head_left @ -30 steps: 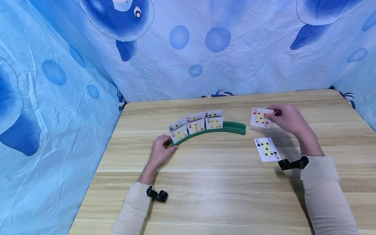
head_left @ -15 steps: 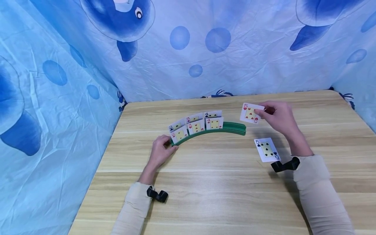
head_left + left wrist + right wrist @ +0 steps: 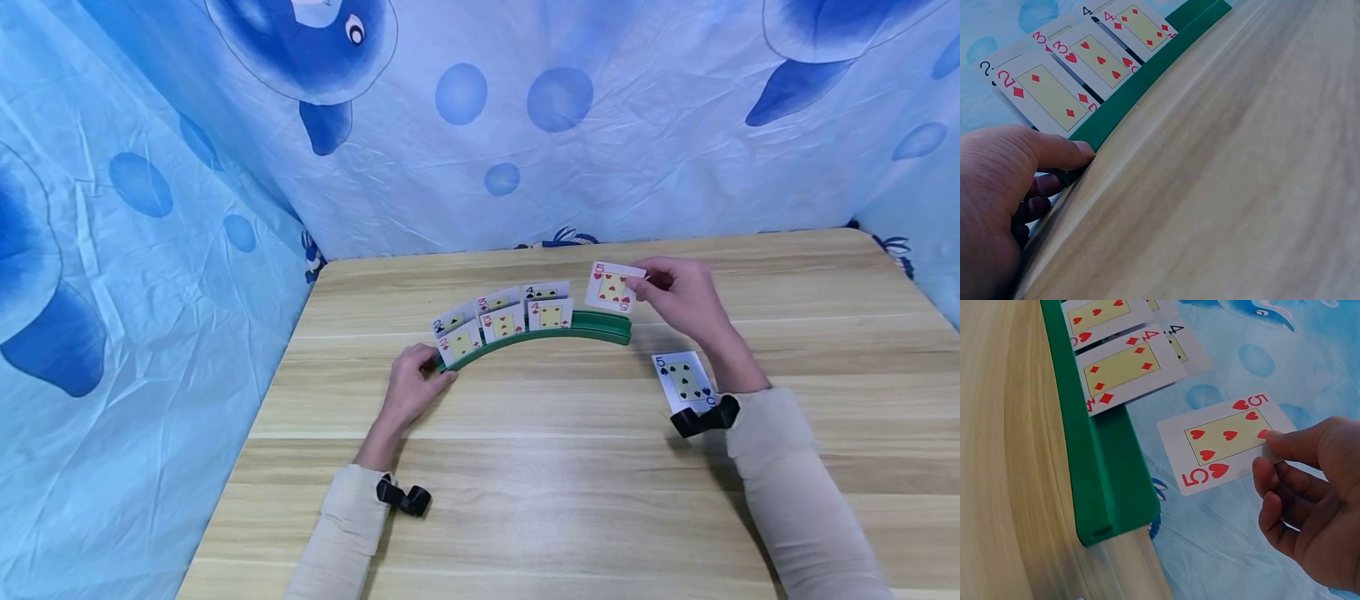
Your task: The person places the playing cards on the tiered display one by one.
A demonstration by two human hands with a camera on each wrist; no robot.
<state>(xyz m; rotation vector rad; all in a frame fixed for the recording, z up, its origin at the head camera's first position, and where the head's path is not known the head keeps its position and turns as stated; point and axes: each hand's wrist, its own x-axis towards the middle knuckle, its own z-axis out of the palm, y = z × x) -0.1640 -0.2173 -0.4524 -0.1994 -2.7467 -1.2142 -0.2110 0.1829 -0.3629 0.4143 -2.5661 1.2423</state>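
A curved green card holder [image 3: 600,325] stands on the table with two rows of playing cards upright in it. Its front row shows the two of diamonds [image 3: 1047,97], the three of hearts [image 3: 1099,59] and the four of diamonds [image 3: 1129,369]; cards behind them are partly hidden. My left hand [image 3: 408,385] grips the holder's left end, thumb in front. Between thumb and fingers, my right hand [image 3: 681,298] pinches the five of hearts [image 3: 1229,445] just above and behind the holder's right end, apart from it. The five of spades [image 3: 682,379] lies face up on the table.
The wooden table [image 3: 525,483] ends at the back against a blue curtain [image 3: 637,167] printed with sea animals. A black wrist camera [image 3: 705,417] on the right sleeve overlaps the lower edge of the five of spades.
My right hand has carried the five of hearts leftward and slightly up, from right of the holder to over its right end. The left hand and the cards in the holder have stayed put.
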